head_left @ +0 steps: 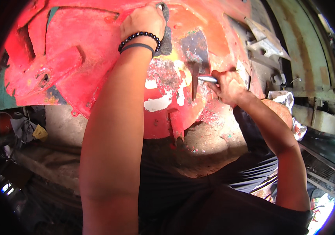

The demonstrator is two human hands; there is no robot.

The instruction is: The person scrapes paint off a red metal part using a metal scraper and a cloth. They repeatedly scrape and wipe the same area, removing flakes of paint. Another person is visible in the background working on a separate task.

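Note:
A large red panel fills the upper part of the view, its paint worn through to bare grey metal, white filler and yellow patches. My left hand rests at its top middle, fingers closed on a dark grey cloth-like piece; a black bead bracelet circles that wrist. On the right, my right hand grips a hammer with a long, narrow dark head and a bright metal shaft. The hammer head is over the worn area; whether it touches cannot be seen.
Concrete ground with paint flakes lies below the panel. A grey metal block stands at upper right, near a long pale green metal beam. Crumpled foil-like sheeting lies beside my right forearm. Cloths and clutter are at far left.

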